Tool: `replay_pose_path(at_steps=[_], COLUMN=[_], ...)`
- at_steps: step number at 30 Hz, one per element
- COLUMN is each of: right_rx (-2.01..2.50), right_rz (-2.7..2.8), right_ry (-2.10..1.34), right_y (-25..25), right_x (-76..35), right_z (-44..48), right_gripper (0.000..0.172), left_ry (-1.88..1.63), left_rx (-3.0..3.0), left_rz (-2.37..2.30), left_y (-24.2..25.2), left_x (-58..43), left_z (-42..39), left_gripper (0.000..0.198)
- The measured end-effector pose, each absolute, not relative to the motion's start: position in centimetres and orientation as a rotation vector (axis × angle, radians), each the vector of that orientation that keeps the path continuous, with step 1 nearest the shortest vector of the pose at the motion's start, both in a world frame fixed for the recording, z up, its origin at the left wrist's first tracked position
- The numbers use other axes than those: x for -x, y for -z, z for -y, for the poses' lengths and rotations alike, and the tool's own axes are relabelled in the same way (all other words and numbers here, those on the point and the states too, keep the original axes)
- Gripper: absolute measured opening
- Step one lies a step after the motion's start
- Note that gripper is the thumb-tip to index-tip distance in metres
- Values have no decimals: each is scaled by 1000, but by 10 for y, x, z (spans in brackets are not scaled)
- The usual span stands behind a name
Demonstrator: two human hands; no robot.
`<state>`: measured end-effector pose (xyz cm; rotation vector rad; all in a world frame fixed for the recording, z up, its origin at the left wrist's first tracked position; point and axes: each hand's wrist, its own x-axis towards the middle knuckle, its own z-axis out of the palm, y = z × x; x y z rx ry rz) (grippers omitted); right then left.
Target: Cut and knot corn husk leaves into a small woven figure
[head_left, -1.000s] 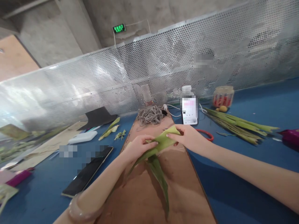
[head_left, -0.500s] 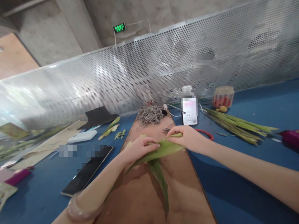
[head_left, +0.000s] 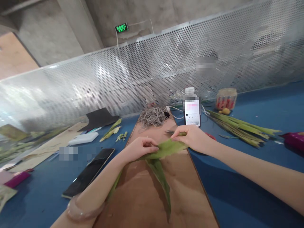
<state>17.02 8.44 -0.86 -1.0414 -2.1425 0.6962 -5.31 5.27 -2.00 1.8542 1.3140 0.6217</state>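
Observation:
A broad green leaf (head_left: pixel 166 150) is stretched between my two hands above a brown board (head_left: pixel 185 193). My left hand (head_left: pixel 142 148) pinches its left part between thumb and fingers. At its upper right edge my right hand (head_left: pixel 187 136) is closed on the leaf, and a rolled or folded bit of green shows by the fingers. A long strip of leaf (head_left: pixel 160 182) hangs from underneath toward the board, its tip pointing at me. Another narrow green strip (head_left: pixel 116 185) passes behind my left forearm. Dark pointed blades (head_left: pixel 169 131) lie just beyond my right fingers.
Grey cord (head_left: pixel 153 117) is heaped at the board's far end. A lit phone (head_left: pixel 192 112) leans on a bottle (head_left: pixel 189 91). Long leaves (head_left: pixel 244 126) and a jar (head_left: pixel 226 98) are at right. A dark phone (head_left: pixel 89 174) lies left. A perforated metal screen (head_left: pixel 133 79) stands behind.
My left hand has shifted slightly left and down along the leaf. My right hand has moved a little up, and its grip stays on the leaf edge.

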Motion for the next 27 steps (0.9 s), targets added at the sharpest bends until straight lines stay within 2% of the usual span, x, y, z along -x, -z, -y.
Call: replay_pose_path(at_steps=[5, 9, 13, 15, 27], right_rx=[1059, 1075, 951, 930, 1004], right_rz=[2139, 2130, 2085, 2038, 2031], right_ry=[-693, -936, -1357, -1452, -1389], right_y=[7, 8, 12, 12, -14], right_x=[-171, -178, -186, -189, -215], right_z=[-86, -96, -105, -109, -120], right_gripper=[16, 44, 29, 25, 17], left_ry=[-638, -656, -670, -665, -538], left_rx=[-1884, -1884, -1870, -1859, -1734], left_rz=[-1340, -1374, -1389, -1381, -1174], left_y=[19, 19, 20, 19, 10], left_x=[56, 60, 61, 61, 68], left_z=[-56, -58, -59, -58, -50], left_gripper=[30, 32, 34, 32, 18])
